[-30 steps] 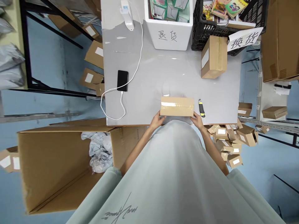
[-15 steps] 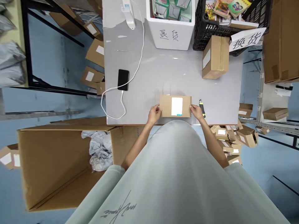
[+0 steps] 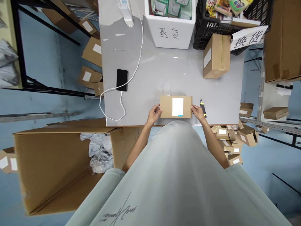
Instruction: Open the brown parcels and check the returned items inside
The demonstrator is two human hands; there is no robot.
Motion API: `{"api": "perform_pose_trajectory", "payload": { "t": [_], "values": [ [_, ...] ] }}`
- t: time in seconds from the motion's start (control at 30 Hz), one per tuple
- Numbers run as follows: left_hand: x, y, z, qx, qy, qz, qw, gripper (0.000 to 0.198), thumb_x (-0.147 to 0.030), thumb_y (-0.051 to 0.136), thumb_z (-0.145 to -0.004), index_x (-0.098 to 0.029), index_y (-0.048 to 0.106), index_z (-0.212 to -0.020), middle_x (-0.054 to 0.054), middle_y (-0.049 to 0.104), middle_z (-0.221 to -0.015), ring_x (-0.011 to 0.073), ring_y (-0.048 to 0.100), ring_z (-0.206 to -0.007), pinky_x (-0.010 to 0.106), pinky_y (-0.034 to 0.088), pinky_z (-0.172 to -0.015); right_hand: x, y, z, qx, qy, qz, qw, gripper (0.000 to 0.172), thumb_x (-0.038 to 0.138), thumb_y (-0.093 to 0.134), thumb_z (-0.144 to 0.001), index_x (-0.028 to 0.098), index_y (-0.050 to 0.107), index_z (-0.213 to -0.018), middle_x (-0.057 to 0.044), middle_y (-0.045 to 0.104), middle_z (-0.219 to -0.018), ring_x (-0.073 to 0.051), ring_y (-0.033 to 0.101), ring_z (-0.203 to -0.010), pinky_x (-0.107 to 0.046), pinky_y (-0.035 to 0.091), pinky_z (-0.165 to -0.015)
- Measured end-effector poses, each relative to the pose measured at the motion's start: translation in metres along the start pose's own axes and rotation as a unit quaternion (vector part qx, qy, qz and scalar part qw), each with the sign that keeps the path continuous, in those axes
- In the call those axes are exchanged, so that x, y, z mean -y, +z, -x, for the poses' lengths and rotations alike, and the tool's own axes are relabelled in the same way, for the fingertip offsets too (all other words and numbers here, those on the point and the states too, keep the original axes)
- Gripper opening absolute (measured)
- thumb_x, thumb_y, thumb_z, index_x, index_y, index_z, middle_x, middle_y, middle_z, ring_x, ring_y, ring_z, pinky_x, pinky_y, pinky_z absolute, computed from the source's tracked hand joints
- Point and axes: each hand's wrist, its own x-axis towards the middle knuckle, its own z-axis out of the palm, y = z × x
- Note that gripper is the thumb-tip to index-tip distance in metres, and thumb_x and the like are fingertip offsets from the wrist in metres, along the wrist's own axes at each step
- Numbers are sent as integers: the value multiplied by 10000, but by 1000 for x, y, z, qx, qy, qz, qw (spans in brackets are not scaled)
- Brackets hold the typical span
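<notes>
A small brown cardboard box [image 3: 166, 107] lies at the front edge of the grey table [image 3: 150, 78], with a white label [image 3: 177, 107] on its top. My left hand [image 3: 154, 114] grips its left end, thumb at the side. At the right end, my right hand [image 3: 198, 112] holds the box between thumb and fingers. Just right of that hand lies a yellow and black box cutter [image 3: 203, 108]. The undersides of my fingers are partly hidden.
A black phone [image 3: 122, 80] with a white cable lies on the left. At the back stand a white foam bin [image 3: 172, 34], a black crate [image 3: 199, 34] and a taller carton [image 3: 216, 56]. A large open carton [image 3: 56, 169] is at lower left.
The view has shifted slightly. Both hands stay at the ends of the small box, and the left fingers have moved a little at its edge.
</notes>
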Motion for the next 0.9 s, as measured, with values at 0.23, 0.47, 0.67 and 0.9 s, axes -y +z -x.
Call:
{"api": "perform_pose_trajectory", "payload": {
  "t": [0.23, 0.47, 0.67, 0.9],
  "values": [
    [-2, -2, -2, 1, -24, 0, 1000, 754, -645, 898, -872, -171, 754, -1440, 143, 775, -1193, 260, 753, -1020, 475, 658, -1041, -10, 1, -4, -1, 2, 5, 1000, 806, 877, 695, -933, 180, 879, -1293, -156, 877, -1370, -377, 834, -1255, -619, 689, -1148],
    [-3, -3, -3, -10, -29, 9, 999, 665, -585, 935, -859, -210, 782, -1386, 113, 771, -1151, 240, 744, -990, 439, 675, -985, -9, 0, -5, 3, -13, 30, 999, 762, 833, 660, -1013, 174, 876, -1331, -160, 875, -1380, -385, 836, -1263, -616, 703, -1130],
    [-1, 0, -2, -18, -27, 26, 999, 693, -631, 953, -842, -214, 783, -1368, 114, 777, -1139, 243, 736, -983, 444, 676, -977, -8, 2, -5, 0, -18, 23, 1000, 781, 853, 657, -1005, 177, 878, -1329, -162, 865, -1417, -385, 833, -1279, -608, 703, -1127],
    [-1, 2, -2, -20, -36, 18, 999, 699, -605, 918, -869, -167, 770, -1392, 145, 776, -1190, 264, 753, -1042, 481, 665, -1054, -9, 3, -4, -6, -22, 42, 999, 780, 868, 610, -1018, 194, 874, -1310, -151, 874, -1385, -359, 838, -1245, -571, 716, -1093]
  ]
}}
